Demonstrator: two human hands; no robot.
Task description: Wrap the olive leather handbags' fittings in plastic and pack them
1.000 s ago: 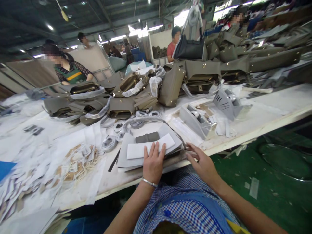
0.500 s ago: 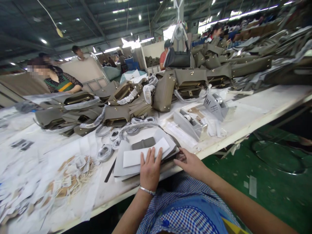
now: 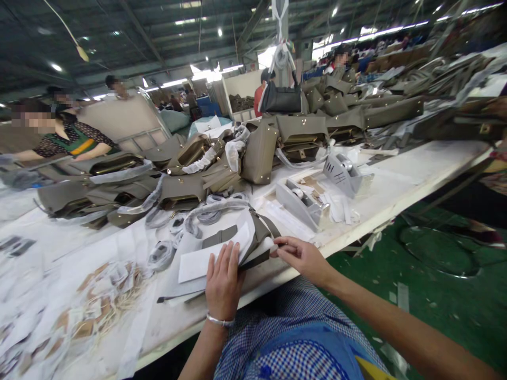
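A grey-brown bag (image 3: 261, 230) lies at the table's near edge, partly covered by white sheets. My left hand (image 3: 224, 274) rests flat on a white foam strip (image 3: 194, 265) over the bag, its fingers stretched out. At the bag's right end, my right hand (image 3: 297, 257) pinches the edge of white wrapping (image 3: 266, 245) between thumb and fingers. A wrapped strap (image 3: 193, 224) curves behind the bag.
Grey-brown bags (image 3: 184, 191) are heaped across the back. Two tape dispensers (image 3: 300, 203) stand right of my bag. Tags with strings (image 3: 99, 301) lie at the left. A person (image 3: 75, 138) works across the table.
The foam strip and my left hand have shifted left and nearer. More of the bag's right side shows, and the wrapping there is now pinched by my right hand.
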